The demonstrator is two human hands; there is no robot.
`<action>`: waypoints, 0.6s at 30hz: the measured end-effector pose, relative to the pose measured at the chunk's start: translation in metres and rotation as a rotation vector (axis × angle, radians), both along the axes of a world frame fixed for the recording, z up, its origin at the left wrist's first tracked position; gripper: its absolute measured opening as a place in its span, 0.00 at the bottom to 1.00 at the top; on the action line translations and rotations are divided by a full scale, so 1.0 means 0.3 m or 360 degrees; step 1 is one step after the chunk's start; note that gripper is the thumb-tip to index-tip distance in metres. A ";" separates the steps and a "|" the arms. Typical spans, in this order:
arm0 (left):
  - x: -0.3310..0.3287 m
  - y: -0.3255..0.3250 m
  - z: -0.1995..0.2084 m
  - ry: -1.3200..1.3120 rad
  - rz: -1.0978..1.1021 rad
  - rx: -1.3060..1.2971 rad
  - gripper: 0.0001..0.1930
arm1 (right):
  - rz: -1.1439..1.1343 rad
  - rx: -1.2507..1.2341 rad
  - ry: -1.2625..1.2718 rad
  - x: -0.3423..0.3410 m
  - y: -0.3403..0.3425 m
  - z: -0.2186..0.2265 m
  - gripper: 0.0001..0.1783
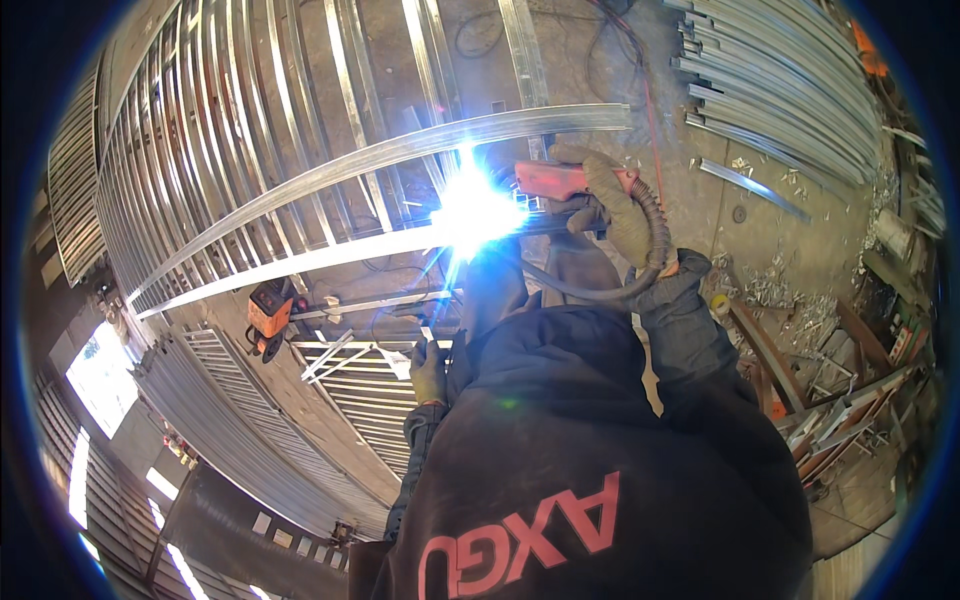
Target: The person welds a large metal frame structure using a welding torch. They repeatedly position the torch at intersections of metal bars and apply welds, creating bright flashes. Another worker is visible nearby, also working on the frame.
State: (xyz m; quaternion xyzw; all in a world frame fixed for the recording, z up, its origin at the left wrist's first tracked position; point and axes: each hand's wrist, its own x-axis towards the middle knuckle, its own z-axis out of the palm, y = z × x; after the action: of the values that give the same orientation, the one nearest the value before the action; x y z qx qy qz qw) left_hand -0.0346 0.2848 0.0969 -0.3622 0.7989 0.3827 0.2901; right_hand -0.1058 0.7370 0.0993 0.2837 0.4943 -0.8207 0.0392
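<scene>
The red welding torch (548, 181) was held in the gloved right hand (622, 208), with its front end just beside a bright arc (477, 208) at the lower long metal profile (330, 255). The gloved left hand (428, 374) was located at a short pale strip (427, 334); whether the strip was gripped could not be determined.

Grey concrete floor (700, 222); bright opening (103, 382) at left.
</scene>
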 end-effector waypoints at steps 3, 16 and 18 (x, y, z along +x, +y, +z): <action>-0.005 0.013 0.012 0.0032 -0.0019 -0.0002 0.24 | 0.0056 -0.0057 0.0040 -0.013 0.016 0.014 0.29; 0.074 -0.123 -0.095 0.0011 0.0286 0.0159 0.30 | 0.0010 -0.0048 -0.0066 -0.042 0.044 0.115 0.32; 0.051 -0.104 -0.088 -0.0007 0.0320 0.0174 0.28 | -0.0129 -0.0120 -0.0098 -0.017 0.031 0.085 0.32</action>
State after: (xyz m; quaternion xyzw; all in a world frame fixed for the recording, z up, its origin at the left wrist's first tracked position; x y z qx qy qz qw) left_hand -0.0193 0.2535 0.0705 -0.4249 0.7359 0.4520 0.2713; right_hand -0.1108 0.7465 0.1249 0.3270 0.4497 -0.8306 0.0319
